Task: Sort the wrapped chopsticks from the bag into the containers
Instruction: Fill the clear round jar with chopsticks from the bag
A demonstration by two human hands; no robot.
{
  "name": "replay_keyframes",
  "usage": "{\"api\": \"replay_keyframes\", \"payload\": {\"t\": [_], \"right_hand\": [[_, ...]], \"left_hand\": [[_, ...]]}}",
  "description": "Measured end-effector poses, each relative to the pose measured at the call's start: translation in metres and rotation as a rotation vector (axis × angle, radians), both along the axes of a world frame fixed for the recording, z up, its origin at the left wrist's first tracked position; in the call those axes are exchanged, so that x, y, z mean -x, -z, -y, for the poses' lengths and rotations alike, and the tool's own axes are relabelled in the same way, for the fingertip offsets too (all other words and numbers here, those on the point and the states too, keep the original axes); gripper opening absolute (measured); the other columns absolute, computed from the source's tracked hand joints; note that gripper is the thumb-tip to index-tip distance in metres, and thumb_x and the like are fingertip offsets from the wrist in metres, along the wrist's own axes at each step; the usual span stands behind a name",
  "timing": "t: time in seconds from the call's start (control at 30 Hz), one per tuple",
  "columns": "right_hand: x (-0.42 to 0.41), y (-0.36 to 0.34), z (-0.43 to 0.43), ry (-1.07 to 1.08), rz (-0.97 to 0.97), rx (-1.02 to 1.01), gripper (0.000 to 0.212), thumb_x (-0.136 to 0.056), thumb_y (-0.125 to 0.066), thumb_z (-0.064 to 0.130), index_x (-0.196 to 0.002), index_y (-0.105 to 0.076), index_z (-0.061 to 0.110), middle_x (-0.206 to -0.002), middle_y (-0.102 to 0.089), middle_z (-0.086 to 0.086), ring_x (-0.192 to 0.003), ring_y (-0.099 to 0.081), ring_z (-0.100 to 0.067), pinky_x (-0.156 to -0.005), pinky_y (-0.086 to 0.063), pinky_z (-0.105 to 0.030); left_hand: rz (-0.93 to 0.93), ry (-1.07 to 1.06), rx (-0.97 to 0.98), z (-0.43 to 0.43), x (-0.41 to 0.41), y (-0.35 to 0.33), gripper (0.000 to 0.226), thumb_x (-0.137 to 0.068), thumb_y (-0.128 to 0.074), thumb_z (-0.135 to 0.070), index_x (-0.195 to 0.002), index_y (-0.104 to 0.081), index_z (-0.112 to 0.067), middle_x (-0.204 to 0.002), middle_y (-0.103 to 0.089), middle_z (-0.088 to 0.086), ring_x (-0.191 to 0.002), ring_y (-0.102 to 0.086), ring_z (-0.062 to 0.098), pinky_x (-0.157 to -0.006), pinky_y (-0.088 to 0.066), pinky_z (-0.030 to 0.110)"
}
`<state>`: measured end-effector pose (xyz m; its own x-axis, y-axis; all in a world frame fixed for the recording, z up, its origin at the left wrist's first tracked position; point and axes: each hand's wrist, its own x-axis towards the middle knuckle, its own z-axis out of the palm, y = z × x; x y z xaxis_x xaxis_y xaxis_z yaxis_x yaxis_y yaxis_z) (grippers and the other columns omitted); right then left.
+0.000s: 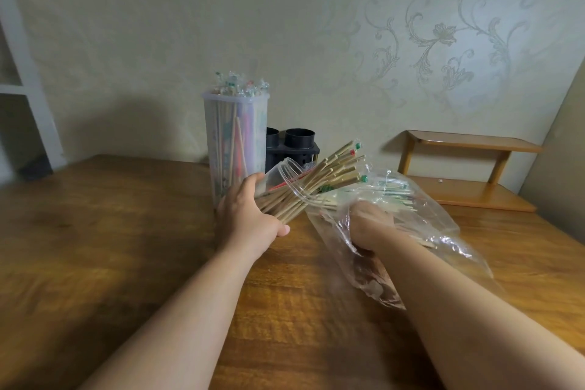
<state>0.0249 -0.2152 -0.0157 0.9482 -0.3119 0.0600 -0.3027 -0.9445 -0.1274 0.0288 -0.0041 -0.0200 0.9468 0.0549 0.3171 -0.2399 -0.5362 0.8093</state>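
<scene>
L hand (pixel 250 215) grips tilted clear container (pixel 286 179), chopsticks (pixel 335 172) jutting past its mouth. R hand (pixel 368 225) inside bag (pixel 443 231), bagged chopsticks (pixel 395 196) just beyond it; grip unclear thru plastic. Risk: more tilt, sticks prob slide out.

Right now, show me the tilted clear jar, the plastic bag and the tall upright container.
tilted clear jar (pixel 279 176): head view, clear wall near the mouth.
plastic bag (pixel 424 215): head view, bare film on its far side.
tall upright container (pixel 237 136): head view, middle of its front wall.
</scene>
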Motion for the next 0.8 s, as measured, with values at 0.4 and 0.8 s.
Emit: {"api": "replay_keyframes", "payload": {"t": [0.4,0.8], "right_hand": [[0.025,-0.010,-0.015,-0.004,-0.225,-0.091,0.026,-0.092,-0.053,0.026,-0.117,-0.057,0.019,-0.118,-0.060,-0.005,-0.103,-0.058,-0.027,-0.094,-0.050,-0.041],[0.053,-0.018,-0.022,-0.106,-0.388,0.079,0.007,-0.084,-0.057,0.011,-0.090,-0.059,0.010,-0.096,-0.054,-0.002,-0.086,-0.052,-0.024,-0.077,-0.045,-0.032]], "left_hand": [[0.003,-0.013,0.001,0.001,0.001,0.001,0.102,-0.058,-0.092,-0.017,-0.140,-0.037,-0.043,-0.147,-0.039,-0.008,-0.134,-0.034,0.024,-0.107,-0.041,0.053],[-0.003,-0.010,0.013,0.001,0.006,-0.003,0.102,-0.058,-0.091,-0.013,-0.141,-0.039,-0.042,-0.146,-0.039,-0.007,-0.135,-0.033,0.024,-0.108,-0.040,0.051]]}}
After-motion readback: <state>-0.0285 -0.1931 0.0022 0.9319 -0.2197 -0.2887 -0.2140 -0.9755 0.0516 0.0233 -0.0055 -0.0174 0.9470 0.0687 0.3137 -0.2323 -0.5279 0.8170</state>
